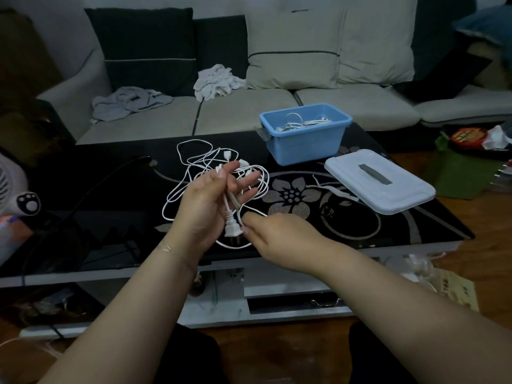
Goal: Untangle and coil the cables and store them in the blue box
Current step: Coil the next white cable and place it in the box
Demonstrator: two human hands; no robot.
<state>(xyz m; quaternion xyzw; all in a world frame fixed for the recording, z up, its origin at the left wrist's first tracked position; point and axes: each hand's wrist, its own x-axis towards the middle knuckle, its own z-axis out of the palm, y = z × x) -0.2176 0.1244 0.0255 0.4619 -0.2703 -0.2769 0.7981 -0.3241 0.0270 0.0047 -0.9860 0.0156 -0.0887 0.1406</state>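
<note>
The blue box (304, 139) stands open at the far side of the table (110, 195), and some coiled white cables lie inside it. Its pale lid (379, 180) lies on the table just beside it, to the right. I cannot read any writing. My left hand (205, 200) holds the tangled white cables (194, 167) with the fingers half spread, the white plug (232, 230) hanging under the palm. My right hand (277, 234) pinches one cable beside the plug.

a home living room: cushioned sofa (249, 112) behind glass coffee table (110, 217).
</note>
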